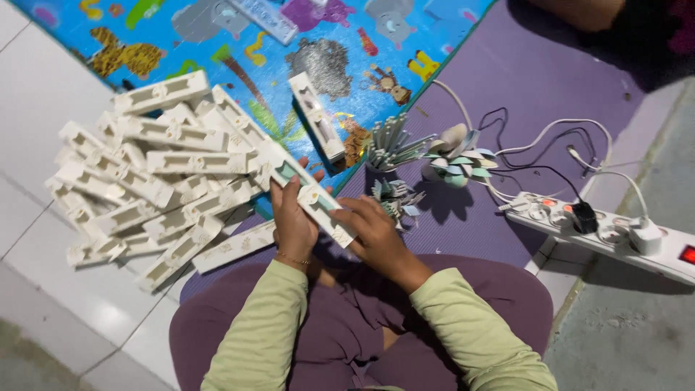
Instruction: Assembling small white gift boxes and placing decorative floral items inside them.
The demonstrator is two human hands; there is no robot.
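There is a single view, from a camera worn on the person's head, looking steeply down over the lap to the floor in front. It sits close: the green sleeves enter from the bottom edge and the left hand and right hand fall just below the middle of the picture. The far edge takes in a bright animal-print play mat; white floor tiles fill the left, a purple mat the middle right, and a white power strip lies at the near right. The picture is tilted, so floor lines run diagonally.
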